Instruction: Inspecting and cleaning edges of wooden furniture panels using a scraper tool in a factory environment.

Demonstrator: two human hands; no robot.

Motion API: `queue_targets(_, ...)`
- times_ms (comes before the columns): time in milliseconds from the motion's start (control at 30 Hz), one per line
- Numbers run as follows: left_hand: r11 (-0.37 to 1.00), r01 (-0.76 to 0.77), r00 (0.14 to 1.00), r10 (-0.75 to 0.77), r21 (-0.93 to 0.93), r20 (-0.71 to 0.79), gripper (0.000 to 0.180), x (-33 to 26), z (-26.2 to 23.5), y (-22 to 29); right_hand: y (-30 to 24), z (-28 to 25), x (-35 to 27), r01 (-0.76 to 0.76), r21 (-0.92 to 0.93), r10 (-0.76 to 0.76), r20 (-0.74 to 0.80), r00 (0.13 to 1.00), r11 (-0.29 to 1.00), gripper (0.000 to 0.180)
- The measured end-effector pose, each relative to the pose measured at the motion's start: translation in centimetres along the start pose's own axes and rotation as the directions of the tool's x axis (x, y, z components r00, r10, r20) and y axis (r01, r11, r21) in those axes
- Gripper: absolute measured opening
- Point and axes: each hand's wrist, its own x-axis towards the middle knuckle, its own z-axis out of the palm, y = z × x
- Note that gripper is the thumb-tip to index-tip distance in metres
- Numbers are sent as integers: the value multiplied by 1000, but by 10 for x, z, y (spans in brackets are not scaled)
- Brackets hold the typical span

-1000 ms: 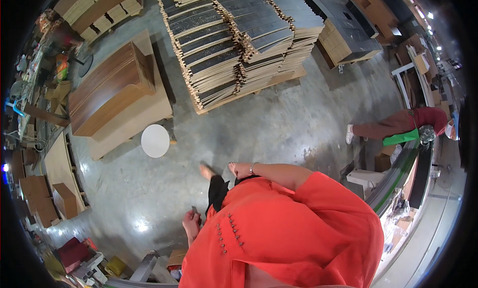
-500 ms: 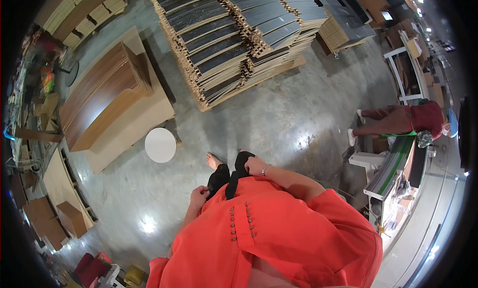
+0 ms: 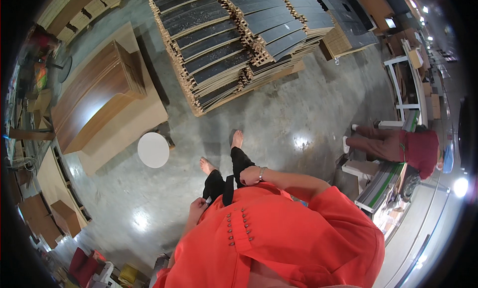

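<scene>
Right foot (image 3: pixel 237 138) advanced — left fingers (image 3: pixel 201 204) hold a pale item (image 3: pixel 208 201), unreadable.

Left hand (image 3: pixel 199 205), right hand (image 3: pixel 250 175) beside red top (image 3: pixel 284 223)

The left curls just beside the top's left front; the right curls past its front, forearm (image 3: pixel 294 181) slanting back. Bare feet (image 3: pixel 206 165) stand farther ahead, right foremost.

The grey floor (image 3: pixel 279 119) carries a loaded pallet (image 3: pixel 281 76) and white-topped stool (image 3: pixel 153 150).
</scene>
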Motion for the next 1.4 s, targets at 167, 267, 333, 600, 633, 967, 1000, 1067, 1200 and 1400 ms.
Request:
queue_targets(167,942,96,991,-121,-320,-59,3,-17,15,10,40,-28,7,105,-49,-103,41,994,993,21)
queue_targets(267,883,127,972,-201,-452,-118,5,-8,19,3,62,-27,26,64,17,-61,-120,991,998,18)
queue_targets(333,820,91,955,-233,-565,-185,3,0,14,26,81,-24,52,55,66,-37,-250,968,996,18)
queue_targets(600,909,74,873,-258,-410,-415,3,106,-59,-37,92,-53,232,14,73,22,-477,879,997,21)
queue_targets(633,909,79,872,-262,-409,-414,3,118,-70,-48,81,-58,262,13,158,71,-517,853,987,20)
queue_targets(967,981,-182,730,184,72,-659,6,181,-155,-144,3,-83,598,28,509,247,-465,850,860,24)
queue_targets(1000,983,-163,713,55,-89,-699,4,181,-157,-148,9,-80,625,59,564,330,-562,758,824,29)
queue_targets(1067,978,-151,684,1,-141,-729,5,177,-167,-149,14,-73,667,107,611,404,-634,660,784,37)
queue_targets(1200,973,-200,659,46,-116,-751,6,162,-168,-165,13,-68,700,201,866,393,-400,828,458,50)
queue_targets(1400,982,-150,680,16,-118,-733,10,146,-160,-173,-37,-61,650,42,921,189,-124,974,387,45)
